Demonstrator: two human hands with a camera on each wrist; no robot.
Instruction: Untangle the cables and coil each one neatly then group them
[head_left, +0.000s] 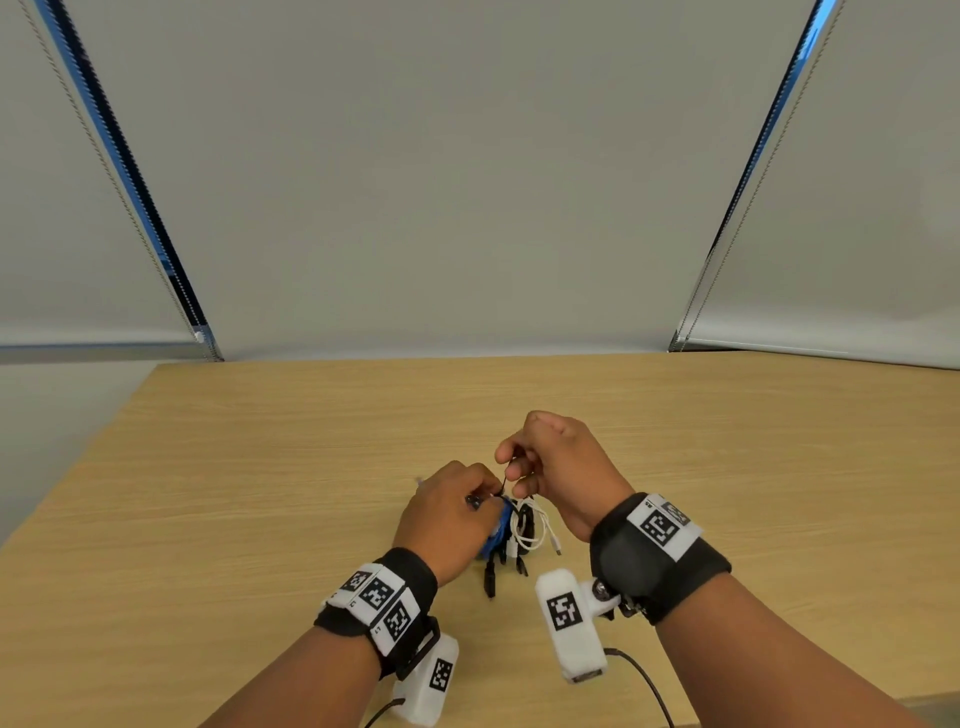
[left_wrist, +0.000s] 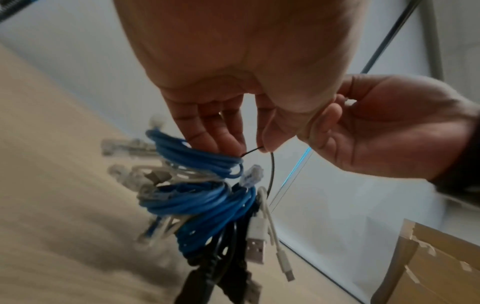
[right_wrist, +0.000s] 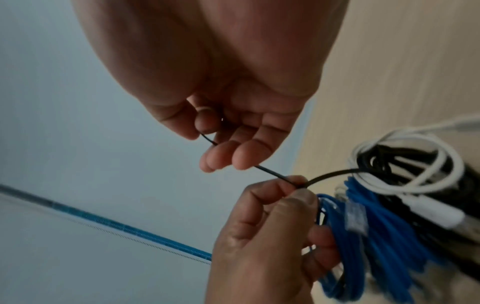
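A bundle of coiled cables (head_left: 514, 535) hangs just above the wooden table between my hands. It holds blue network cable (left_wrist: 197, 158), a white USB cable (left_wrist: 257, 232) and black cables (left_wrist: 207, 273). A thin black tie wire (right_wrist: 270, 173) runs out of the bundle. My left hand (head_left: 485, 499) pinches this wire close to the coils, its other fingers curled against the blue cable (right_wrist: 384, 246). My right hand (head_left: 511, 467), slightly higher and to the right, pinches the wire's free end (right_wrist: 207, 137) between thumb and fingers. The white cable (right_wrist: 415, 185) loops over the black ones.
The light wooden table (head_left: 260, 493) stretches well to the left, right and front of the hands. Closed window blinds (head_left: 467, 182) stand behind its far edge. A cardboard box (left_wrist: 428, 267) shows beyond the table in the left wrist view.
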